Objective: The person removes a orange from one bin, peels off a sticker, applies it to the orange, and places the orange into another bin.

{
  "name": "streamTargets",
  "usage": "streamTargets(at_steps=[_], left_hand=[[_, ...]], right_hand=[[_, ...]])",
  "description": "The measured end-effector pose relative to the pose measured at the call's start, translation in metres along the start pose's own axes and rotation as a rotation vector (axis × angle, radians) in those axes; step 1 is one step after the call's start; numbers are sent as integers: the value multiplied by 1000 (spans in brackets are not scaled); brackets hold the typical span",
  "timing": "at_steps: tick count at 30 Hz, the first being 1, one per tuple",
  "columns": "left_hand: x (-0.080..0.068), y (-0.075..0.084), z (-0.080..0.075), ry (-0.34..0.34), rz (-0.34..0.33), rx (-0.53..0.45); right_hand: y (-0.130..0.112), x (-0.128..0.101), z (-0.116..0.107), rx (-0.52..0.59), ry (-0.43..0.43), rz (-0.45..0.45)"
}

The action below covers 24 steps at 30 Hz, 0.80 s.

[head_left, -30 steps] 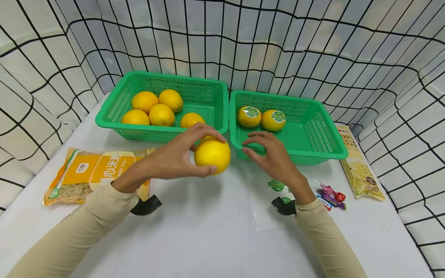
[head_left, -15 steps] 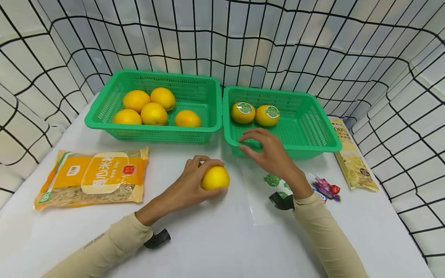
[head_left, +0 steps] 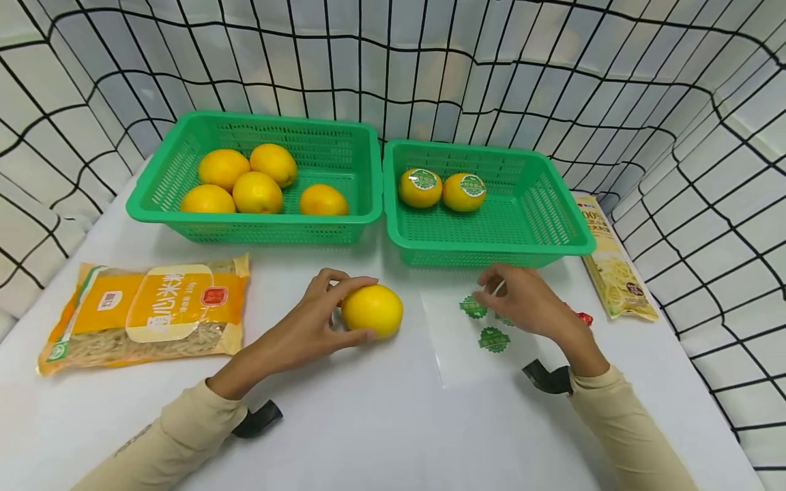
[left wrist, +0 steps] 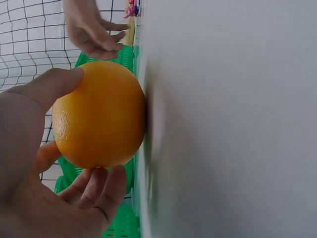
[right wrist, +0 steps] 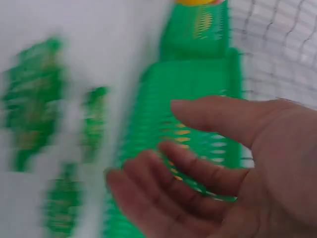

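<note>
My left hand [head_left: 319, 317] grips an orange [head_left: 372, 311] at the table, thumb on its near side and fingers on its far side. The left wrist view shows this orange [left wrist: 99, 116] close against the white surface. My right hand [head_left: 528, 303] hovers over a clear sheet [head_left: 454, 361] bearing green stickers [head_left: 494, 339]. In the right wrist view the right hand [right wrist: 213, 163] has loosely bent fingers and nothing between them. Its thumb and fingertips stand apart.
A green basket [head_left: 276, 228] at back left holds several oranges. The green basket [head_left: 491, 249] beside it holds two stickered oranges [head_left: 420, 188]. An orange-and-clear food bag [head_left: 147, 314] lies left, a yellow packet [head_left: 617, 266] right. Red-wrapped candy [head_left: 585, 318] is partly hidden behind my right wrist. Black netting surrounds the table.
My left hand has lowered the orange from in front of the left basket to the table. My right hand has moved from the right basket's front rim to above the sticker sheet.
</note>
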<state>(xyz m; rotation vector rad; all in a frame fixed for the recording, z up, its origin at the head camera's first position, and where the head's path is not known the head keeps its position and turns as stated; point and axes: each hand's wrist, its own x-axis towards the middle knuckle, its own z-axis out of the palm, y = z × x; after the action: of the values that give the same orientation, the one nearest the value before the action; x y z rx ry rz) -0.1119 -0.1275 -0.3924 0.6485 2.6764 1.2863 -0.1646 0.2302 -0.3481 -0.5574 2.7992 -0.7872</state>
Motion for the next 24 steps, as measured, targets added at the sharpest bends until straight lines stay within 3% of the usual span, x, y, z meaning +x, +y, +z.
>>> streamTargets(at_steps=[3, 6, 14, 24], left_hand=[[-1, -1, 1, 11, -7, -6], [-2, -1, 2, 15, -1, -12], [-6, -3, 4, 18, -19, -27], [-7, -4, 3, 23, 17, -59]], right_hand=[[9, 3, 11, -54, -46, 135], [11, 6, 19, -106, -63, 200], [13, 9, 24, -118, -71, 184], [15, 8, 20, 8, -96, 159]])
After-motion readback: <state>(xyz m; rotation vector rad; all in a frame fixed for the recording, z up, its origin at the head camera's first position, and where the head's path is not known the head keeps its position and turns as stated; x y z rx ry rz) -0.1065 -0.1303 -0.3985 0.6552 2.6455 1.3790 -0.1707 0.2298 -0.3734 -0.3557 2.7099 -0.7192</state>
